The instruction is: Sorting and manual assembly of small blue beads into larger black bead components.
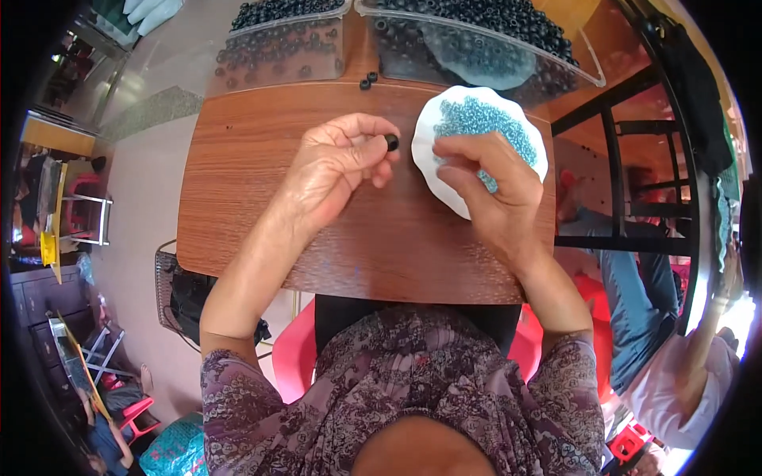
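Observation:
My left hand (337,163), above the wooden table, pinches a small round black piece (391,142) between thumb and fingertips. To its right, my right hand (502,186) hovers over the edge of a white scalloped plate (426,155). Its thumb and fingers are curled toward each other, and whatever they may hold is too small to make out. Many small shiny blue bead-like pieces (476,119) lie heaped on the plate, partly covered by that hand. Two loose black pieces (368,80) sit on the table beyond my left hand.
Two clear plastic bins, the left (286,59) and the right (484,51), hold many black pieces at the table's far side. The wooden tabletop (246,174) ends close to my body. A black metal frame (611,174) stands right. Another person (643,317) sits nearby.

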`<control>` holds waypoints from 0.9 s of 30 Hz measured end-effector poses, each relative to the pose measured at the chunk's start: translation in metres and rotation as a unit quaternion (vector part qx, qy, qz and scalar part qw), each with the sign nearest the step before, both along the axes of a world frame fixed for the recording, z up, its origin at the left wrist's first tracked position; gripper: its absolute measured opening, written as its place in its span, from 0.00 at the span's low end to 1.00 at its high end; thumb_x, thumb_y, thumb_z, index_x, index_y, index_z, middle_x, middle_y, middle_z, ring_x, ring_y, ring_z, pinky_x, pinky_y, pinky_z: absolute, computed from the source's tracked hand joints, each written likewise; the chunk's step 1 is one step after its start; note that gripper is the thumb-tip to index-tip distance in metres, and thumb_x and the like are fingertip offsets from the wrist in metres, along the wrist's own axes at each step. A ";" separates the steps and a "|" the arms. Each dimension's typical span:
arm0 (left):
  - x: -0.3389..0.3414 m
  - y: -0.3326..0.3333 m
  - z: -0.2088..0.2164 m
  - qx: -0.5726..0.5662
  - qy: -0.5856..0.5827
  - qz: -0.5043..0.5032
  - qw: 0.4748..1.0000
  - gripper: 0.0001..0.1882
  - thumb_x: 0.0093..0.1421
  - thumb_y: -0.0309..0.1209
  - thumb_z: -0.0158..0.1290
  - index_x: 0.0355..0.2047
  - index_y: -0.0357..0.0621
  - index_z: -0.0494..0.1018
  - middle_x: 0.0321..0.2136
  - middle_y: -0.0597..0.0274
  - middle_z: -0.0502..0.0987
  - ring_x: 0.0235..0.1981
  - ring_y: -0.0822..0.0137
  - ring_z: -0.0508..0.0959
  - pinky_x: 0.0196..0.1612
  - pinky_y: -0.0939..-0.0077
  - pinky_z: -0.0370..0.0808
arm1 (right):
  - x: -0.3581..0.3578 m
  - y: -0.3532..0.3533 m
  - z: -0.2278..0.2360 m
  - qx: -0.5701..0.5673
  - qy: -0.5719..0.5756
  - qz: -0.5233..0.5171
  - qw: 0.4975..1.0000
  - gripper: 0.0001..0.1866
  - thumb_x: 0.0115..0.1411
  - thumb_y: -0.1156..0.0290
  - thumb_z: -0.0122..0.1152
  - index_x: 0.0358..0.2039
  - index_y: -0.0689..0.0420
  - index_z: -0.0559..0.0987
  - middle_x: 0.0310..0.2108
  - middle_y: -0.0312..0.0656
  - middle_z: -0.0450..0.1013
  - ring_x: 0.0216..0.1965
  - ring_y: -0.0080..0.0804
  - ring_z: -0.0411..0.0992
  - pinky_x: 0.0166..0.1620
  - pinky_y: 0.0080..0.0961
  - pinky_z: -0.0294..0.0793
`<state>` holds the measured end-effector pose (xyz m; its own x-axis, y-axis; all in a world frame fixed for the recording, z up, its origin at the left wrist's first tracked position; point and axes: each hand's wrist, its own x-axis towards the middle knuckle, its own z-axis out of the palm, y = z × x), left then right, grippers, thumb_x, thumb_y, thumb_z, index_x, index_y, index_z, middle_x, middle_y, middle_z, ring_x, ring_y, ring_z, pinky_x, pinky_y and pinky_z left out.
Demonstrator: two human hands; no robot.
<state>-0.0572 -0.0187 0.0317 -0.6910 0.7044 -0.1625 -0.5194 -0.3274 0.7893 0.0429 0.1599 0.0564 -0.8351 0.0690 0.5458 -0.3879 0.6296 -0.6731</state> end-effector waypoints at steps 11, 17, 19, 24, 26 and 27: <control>0.045 0.011 0.011 0.074 -0.079 -0.009 0.994 0.11 0.59 0.28 0.50 0.39 0.33 0.71 0.27 0.60 0.73 0.26 0.70 0.71 0.31 0.77 0.69 | 0.007 -0.010 -0.002 -0.074 0.006 0.061 0.995 0.16 0.44 0.85 0.61 0.36 0.59 0.79 0.39 0.42 0.73 0.42 0.31 0.70 0.43 0.24 0.70; 0.049 0.020 0.011 0.101 -0.081 -0.040 0.991 0.12 0.59 0.29 0.51 0.40 0.32 0.71 0.30 0.59 0.74 0.26 0.69 0.72 0.31 0.77 0.69 | 0.011 -0.001 0.003 -0.237 -0.075 0.117 0.962 0.15 0.43 0.87 0.60 0.34 0.61 0.79 0.41 0.43 0.72 0.44 0.30 0.69 0.45 0.24 0.69; 0.055 0.018 0.015 0.104 -0.068 -0.043 0.991 0.12 0.59 0.29 0.51 0.40 0.32 0.71 0.31 0.59 0.74 0.27 0.69 0.72 0.32 0.78 0.69 | 0.017 -0.003 0.012 -0.245 -0.131 0.085 0.957 0.15 0.43 0.87 0.61 0.34 0.61 0.79 0.41 0.43 0.72 0.43 0.29 0.69 0.44 0.23 0.69; 0.058 0.010 0.006 0.062 -0.041 -0.057 0.996 0.12 0.58 0.29 0.52 0.40 0.35 0.71 0.34 0.60 0.73 0.27 0.71 0.70 0.30 0.74 0.67 | 0.022 0.000 0.007 -0.209 -0.108 0.084 0.968 0.14 0.43 0.86 0.62 0.33 0.61 0.79 0.40 0.43 0.73 0.40 0.29 0.70 0.40 0.23 0.69; 0.062 0.008 0.003 0.075 -0.060 -0.058 0.994 0.12 0.58 0.27 0.52 0.41 0.34 0.70 0.33 0.60 0.73 0.27 0.71 0.71 0.31 0.76 0.68 | 0.025 -0.002 0.006 -0.194 -0.092 0.084 0.973 0.14 0.43 0.85 0.62 0.33 0.61 0.79 0.39 0.44 0.73 0.39 0.30 0.70 0.39 0.23 0.69; 0.063 0.007 0.002 0.085 -0.092 -0.061 0.990 0.12 0.57 0.25 0.52 0.41 0.33 0.70 0.32 0.60 0.74 0.27 0.71 0.72 0.32 0.78 0.70 | 0.025 -0.003 0.005 -0.108 -0.039 0.076 0.990 0.14 0.43 0.85 0.63 0.33 0.61 0.79 0.39 0.44 0.74 0.37 0.31 0.70 0.39 0.23 0.69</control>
